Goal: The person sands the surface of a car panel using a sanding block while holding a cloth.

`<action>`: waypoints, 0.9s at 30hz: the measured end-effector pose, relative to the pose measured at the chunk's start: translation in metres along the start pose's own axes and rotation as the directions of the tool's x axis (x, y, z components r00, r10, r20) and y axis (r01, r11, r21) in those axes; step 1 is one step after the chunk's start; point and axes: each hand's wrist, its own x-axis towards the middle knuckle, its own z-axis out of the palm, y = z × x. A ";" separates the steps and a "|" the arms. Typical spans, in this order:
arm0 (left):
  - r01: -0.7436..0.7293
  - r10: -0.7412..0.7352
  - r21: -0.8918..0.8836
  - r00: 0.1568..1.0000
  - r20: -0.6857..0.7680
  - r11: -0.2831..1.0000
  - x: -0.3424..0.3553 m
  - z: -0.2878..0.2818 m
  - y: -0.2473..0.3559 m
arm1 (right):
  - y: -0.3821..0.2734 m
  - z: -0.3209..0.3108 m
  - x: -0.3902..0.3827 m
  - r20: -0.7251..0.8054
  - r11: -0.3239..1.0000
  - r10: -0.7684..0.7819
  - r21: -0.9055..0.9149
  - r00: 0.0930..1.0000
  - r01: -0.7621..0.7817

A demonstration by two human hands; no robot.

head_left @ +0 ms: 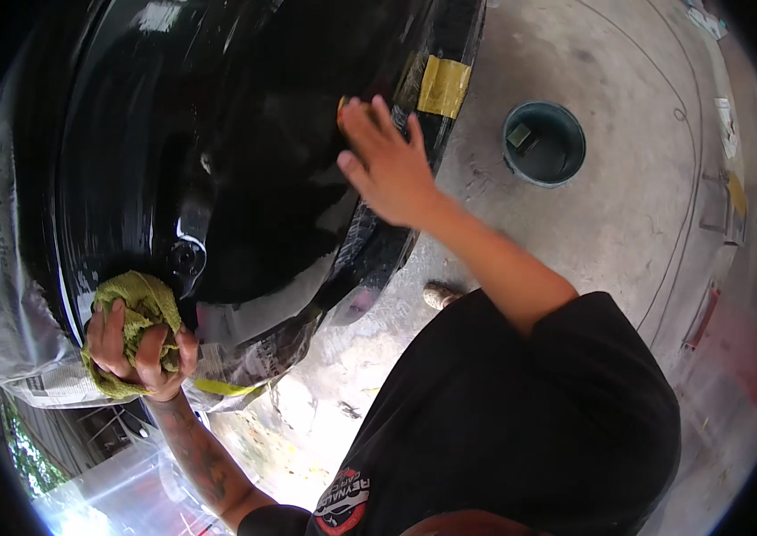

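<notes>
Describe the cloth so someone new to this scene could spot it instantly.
Find the large glossy black panel filling the upper left. At its lower-left end, the person's left hand grips a bunched cloth. Its rumpled, yellow-green fabric sets it apart from the smooth dark panel and the grey sheeting nearby.

Car workshop: paper-masked black bodywork [253, 179]
</notes>
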 end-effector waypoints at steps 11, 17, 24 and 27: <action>0.011 -0.011 -0.003 1.000 0.004 1.000 -0.001 0.001 0.002 | -0.071 -0.024 -0.015 -0.042 0.871 -0.325 0.375 0.945 0.317; -0.001 0.000 -0.018 1.000 -0.019 1.000 0.004 0.003 0.000 | -0.024 -0.018 -0.019 0.038 0.948 -0.158 0.285 0.987 0.140; -0.005 0.005 -0.032 1.000 -0.013 0.999 0.005 0.005 0.004 | -0.098 -0.016 -0.009 -0.173 0.822 -0.499 0.217 0.849 0.527; 0.010 -0.010 -0.021 1.000 -0.019 1.000 0.003 0.001 0.003 | -0.055 -0.006 -0.021 -0.010 0.933 -0.323 0.165 0.946 0.320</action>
